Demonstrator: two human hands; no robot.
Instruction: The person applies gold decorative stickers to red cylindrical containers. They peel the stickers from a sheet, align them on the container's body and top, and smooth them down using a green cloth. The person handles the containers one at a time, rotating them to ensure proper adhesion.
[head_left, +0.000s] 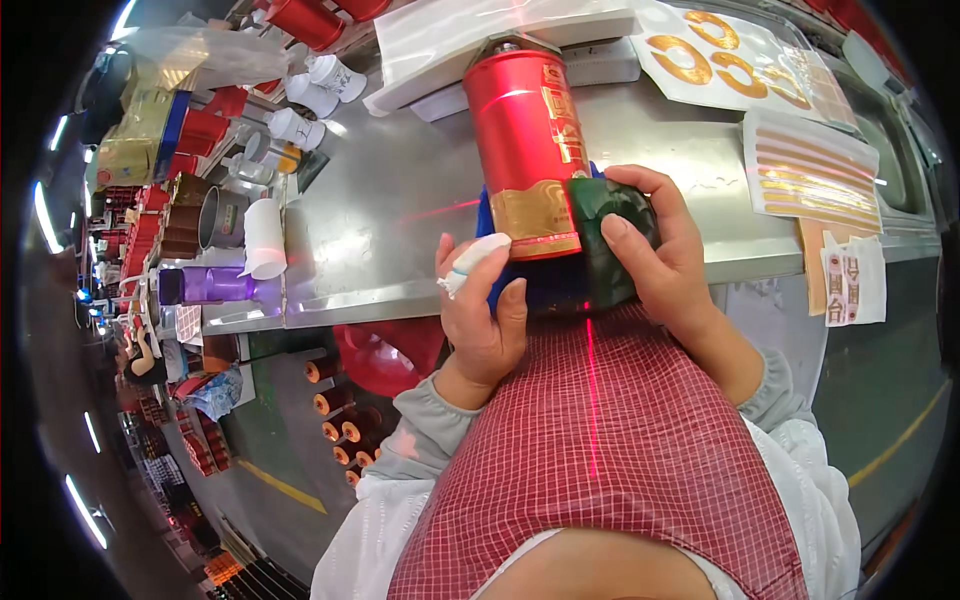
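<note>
A shiny red bottle (522, 125) with a gold label band lies in front of me on a blue support (540, 278), its base toward me. At the lower left edge of the bottle is my left hand (482, 318). Its fingers are apart, and one, wrapped in white, touches the bottle near its base. The left thumb stands free. My right hand (660, 245) is closed round a dark green, rounded block (603, 262), thumb on top, pressed up against the bottle's right side. What the block is, I cannot make out.
Gold ring-shaped stickers on a sheet (690, 62) and striped gold strips (815, 165) lie to the right. Left stand a white paper roll (264, 238), a purple bottle (215, 284) and white cups (335, 78). A white box (440, 50) sits behind the bottle.
</note>
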